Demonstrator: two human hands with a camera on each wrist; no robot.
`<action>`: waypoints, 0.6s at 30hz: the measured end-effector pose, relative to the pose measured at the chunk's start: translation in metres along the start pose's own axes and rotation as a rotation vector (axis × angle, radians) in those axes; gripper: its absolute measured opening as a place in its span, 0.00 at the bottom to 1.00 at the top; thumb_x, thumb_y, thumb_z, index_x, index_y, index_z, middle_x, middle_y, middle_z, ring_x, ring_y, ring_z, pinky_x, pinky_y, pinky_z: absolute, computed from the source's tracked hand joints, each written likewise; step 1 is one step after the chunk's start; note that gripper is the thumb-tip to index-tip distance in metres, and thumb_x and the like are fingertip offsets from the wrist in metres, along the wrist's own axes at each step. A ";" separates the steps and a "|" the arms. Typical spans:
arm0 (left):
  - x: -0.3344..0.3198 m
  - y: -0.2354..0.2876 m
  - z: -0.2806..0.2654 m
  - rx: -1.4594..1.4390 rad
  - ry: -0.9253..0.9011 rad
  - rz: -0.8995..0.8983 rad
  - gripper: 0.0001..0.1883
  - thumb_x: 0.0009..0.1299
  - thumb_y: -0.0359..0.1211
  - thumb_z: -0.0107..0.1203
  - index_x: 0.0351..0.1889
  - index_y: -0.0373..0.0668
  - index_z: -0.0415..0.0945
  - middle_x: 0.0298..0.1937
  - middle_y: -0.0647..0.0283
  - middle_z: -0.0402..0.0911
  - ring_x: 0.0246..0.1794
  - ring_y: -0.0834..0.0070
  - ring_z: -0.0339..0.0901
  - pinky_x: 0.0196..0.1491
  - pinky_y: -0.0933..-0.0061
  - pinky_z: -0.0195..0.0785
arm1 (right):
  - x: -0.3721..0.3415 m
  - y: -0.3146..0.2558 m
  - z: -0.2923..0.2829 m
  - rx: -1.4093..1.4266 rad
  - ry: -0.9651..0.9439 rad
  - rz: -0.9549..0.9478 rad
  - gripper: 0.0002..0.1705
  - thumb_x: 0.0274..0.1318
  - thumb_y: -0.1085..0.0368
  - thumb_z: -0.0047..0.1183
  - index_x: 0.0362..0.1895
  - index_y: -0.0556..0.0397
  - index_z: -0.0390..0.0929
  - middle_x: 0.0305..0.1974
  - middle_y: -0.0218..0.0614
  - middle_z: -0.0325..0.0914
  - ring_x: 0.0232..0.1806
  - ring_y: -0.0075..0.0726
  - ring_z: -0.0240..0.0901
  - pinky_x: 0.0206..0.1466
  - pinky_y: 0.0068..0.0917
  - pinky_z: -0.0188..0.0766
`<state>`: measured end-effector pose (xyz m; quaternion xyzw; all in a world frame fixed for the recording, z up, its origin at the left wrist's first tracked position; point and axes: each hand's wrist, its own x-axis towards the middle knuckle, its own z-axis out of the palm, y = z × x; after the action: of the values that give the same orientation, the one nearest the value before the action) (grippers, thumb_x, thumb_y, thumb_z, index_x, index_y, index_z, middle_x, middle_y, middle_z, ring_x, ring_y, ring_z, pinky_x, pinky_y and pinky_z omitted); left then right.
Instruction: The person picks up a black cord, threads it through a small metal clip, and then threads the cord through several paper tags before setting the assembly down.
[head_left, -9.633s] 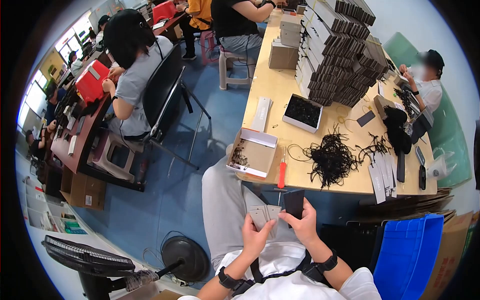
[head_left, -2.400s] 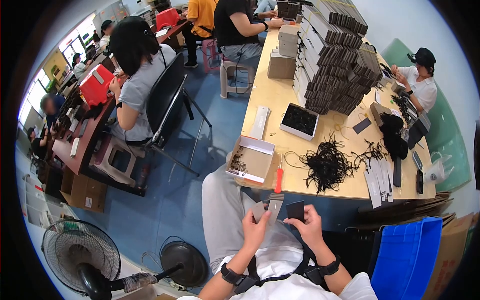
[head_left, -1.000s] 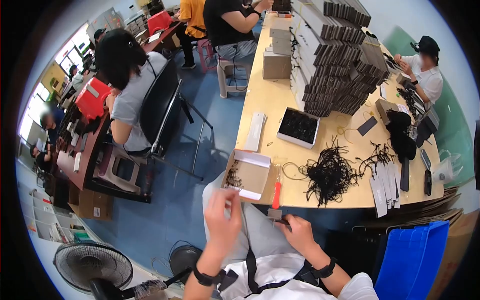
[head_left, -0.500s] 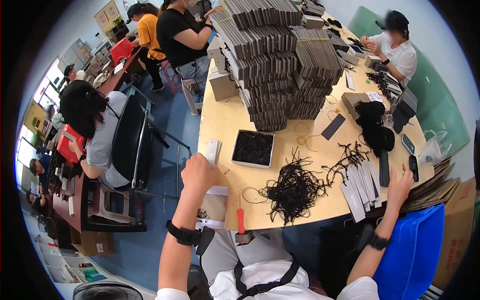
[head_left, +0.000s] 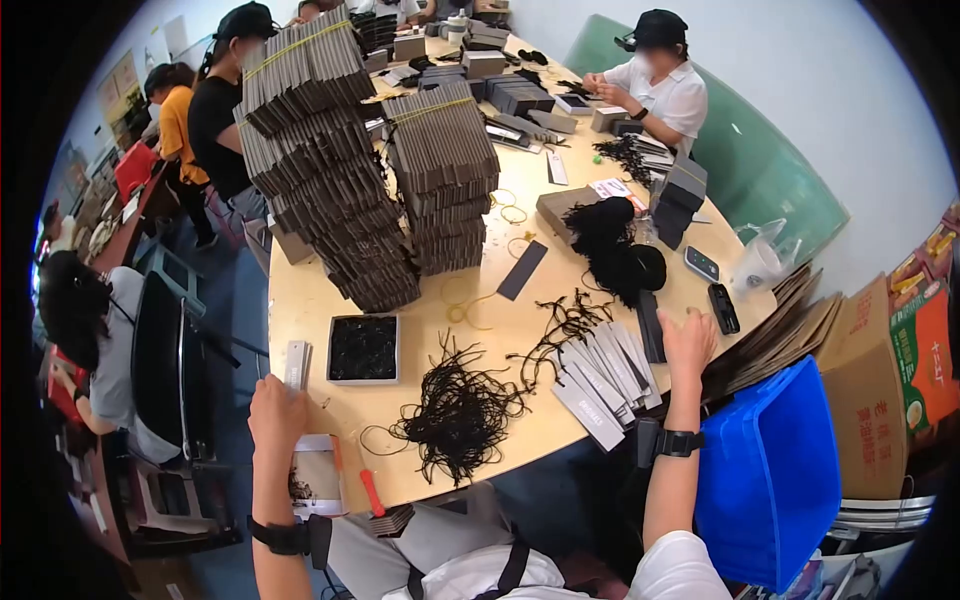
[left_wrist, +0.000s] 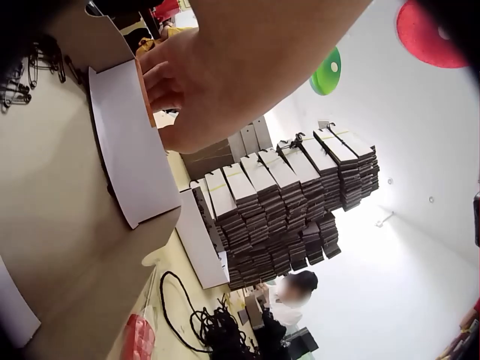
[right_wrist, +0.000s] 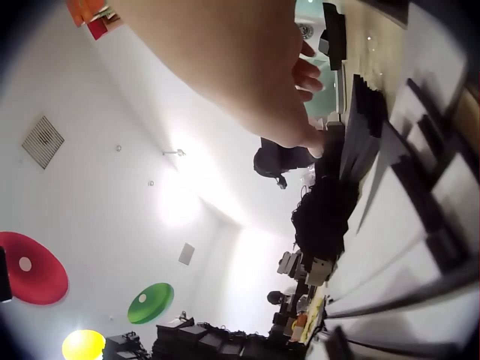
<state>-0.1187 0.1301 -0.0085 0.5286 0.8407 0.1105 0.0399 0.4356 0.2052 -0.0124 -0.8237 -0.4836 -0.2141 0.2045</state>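
Note:
In the head view my left hand (head_left: 277,415) is at the near end of a light grey tag strip (head_left: 298,362) on the table's left side. Its fingertips overlap that strip; I cannot tell whether they grip it. The left wrist view shows these fingers bent behind the wall of an open box (left_wrist: 139,142) of safety pins (left_wrist: 37,71). My right hand (head_left: 687,345) is over the table's right side, fingers loosely bent and apart, thumb beside a stack of dark cards (head_left: 650,328). Grey printed tags (head_left: 590,400) fan out to its left. A small card stack (head_left: 392,520) rests on my lap.
Tall bundles of grey cards (head_left: 320,180) stand at the back left. A tray of black pieces (head_left: 364,350), a heap of black cords (head_left: 455,410) and a red-handled tool (head_left: 371,492) lie nearer. A blue bin (head_left: 770,480) is at the right; a person (head_left: 660,95) sits opposite.
My hands have parted from the cards held over my lap; the left went to the tag strip, the right to the dark stack. The head view has turned right. Cards now rest on my lap.

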 end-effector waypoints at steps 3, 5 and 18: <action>-0.001 0.002 -0.003 0.035 -0.012 0.044 0.16 0.61 0.37 0.57 0.37 0.34 0.68 0.42 0.50 0.74 0.45 0.50 0.74 0.44 0.52 0.70 | -0.002 -0.009 -0.009 0.045 -0.300 0.021 0.28 0.49 0.44 0.58 0.37 0.58 0.80 0.41 0.47 0.75 0.49 0.52 0.69 0.52 0.47 0.63; 0.000 0.001 -0.002 0.032 0.003 0.038 0.16 0.61 0.37 0.56 0.37 0.34 0.68 0.41 0.50 0.74 0.45 0.50 0.74 0.44 0.53 0.70 | -0.007 -0.012 -0.003 0.035 -0.317 -0.002 0.27 0.49 0.44 0.58 0.37 0.58 0.80 0.41 0.46 0.76 0.48 0.51 0.69 0.51 0.46 0.63; -0.002 -0.024 -0.014 -0.191 0.323 0.105 0.15 0.61 0.31 0.60 0.41 0.35 0.69 0.38 0.50 0.71 0.39 0.50 0.72 0.42 0.57 0.67 | -0.010 -0.013 -0.017 0.051 -0.190 -0.003 0.24 0.49 0.48 0.59 0.34 0.59 0.79 0.37 0.51 0.76 0.43 0.56 0.73 0.45 0.49 0.67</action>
<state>-0.1413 0.1161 -0.0008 0.5411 0.7930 0.2751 -0.0513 0.4168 0.1945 -0.0022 -0.8342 -0.5072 -0.1230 0.1782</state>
